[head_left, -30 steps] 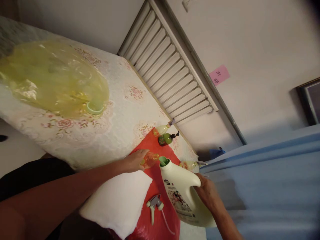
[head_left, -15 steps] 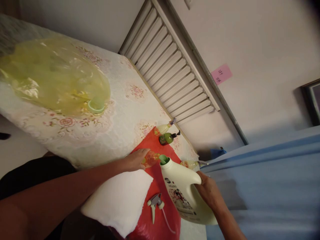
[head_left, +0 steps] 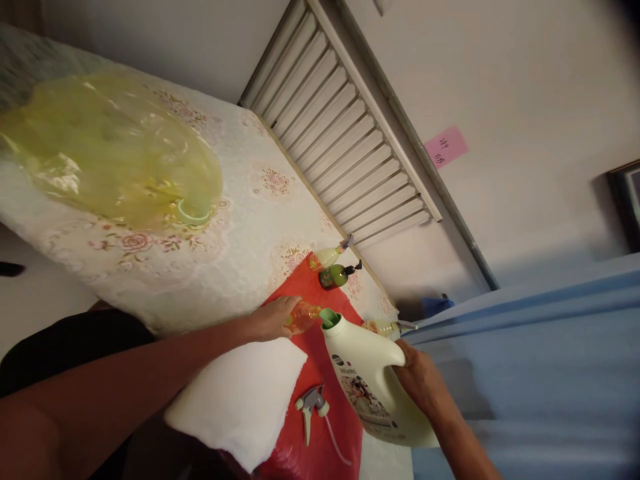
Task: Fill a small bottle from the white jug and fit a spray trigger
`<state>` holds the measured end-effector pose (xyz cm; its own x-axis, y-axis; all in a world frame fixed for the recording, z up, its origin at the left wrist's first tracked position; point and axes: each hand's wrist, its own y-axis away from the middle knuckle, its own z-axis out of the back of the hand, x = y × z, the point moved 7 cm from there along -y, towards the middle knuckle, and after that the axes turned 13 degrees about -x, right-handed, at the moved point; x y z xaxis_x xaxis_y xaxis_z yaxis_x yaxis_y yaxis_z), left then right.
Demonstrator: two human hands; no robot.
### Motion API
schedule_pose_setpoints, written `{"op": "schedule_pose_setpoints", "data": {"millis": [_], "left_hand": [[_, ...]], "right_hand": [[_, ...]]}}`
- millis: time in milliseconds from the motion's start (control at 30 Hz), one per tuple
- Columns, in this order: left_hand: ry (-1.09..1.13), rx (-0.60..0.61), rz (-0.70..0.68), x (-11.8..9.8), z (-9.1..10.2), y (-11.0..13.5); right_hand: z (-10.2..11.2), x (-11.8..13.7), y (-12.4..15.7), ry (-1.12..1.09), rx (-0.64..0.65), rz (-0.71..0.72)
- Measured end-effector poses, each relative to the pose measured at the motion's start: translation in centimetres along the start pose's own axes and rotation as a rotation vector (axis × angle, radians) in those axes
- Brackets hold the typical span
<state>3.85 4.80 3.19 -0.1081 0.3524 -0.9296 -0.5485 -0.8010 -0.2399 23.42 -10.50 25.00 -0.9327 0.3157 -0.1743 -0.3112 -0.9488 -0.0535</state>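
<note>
Jug: big cream detergent jug point(head_left: 373, 380), green spout point(head_left: 329, 318) uncapped, tipped toward a small bottle; it hangs low over the red mat point(head_left: 320, 407), near the table's right end.
Right hand: right hand point(head_left: 423, 383) wrapped round the jug's handle — grip closed tight on it, fingers curled under.
Left hand: left hand point(head_left: 270, 319) clasps the small clear orange bottle point(head_left: 303, 316); grip pressed round its body, bottle leaning with its neck toward the spout.
Spout and neck: just beside each other, maybe touching — cannot tell whether liquid is running.
Sprayer: grey trigger sprayer head point(head_left: 311, 405) with its dip tube lies loose on the mat, apart from any bottle; my guess is it belongs to the orange one.
Progress, as judged: sprayer off, jug open and tilted, so the refilling looks under way; fill level in the orange bottle is too small to read. Left, by the look of it: finish pouring, stand the jug up, screw the sprayer on.
Other bottles: pale spray bottle point(head_left: 330, 255) and green pump bottle point(head_left: 337, 275) at the mat's far edge, touching or nearly so; another pale spray bottle point(head_left: 385, 327) behind the jug.
Nearby: white folded cloth point(head_left: 240, 400) left of the mat; yellow plastic bag point(head_left: 110, 153) on the floral tablecloth point(head_left: 250, 227), well apart.
</note>
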Motion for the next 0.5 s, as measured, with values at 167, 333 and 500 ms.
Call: {"op": "schedule_pose_setpoints", "data": {"millis": [167, 333, 500], "left_hand": [[0.015, 0.008, -0.009, -0.33, 0.21, 0.06], [0.047, -0.011, -0.031, -0.32, 0.22, 0.0], [0.018, -0.024, -0.039, 0.35, -0.29, -0.11]], "right_hand": [[0.02, -0.26, -0.23, 0.015, -0.003, -0.034], [0.4, 0.07, -0.24, -0.007, -0.006, -0.023], [0.94, 0.22, -0.33, 0.003, -0.035, -0.029]]}}
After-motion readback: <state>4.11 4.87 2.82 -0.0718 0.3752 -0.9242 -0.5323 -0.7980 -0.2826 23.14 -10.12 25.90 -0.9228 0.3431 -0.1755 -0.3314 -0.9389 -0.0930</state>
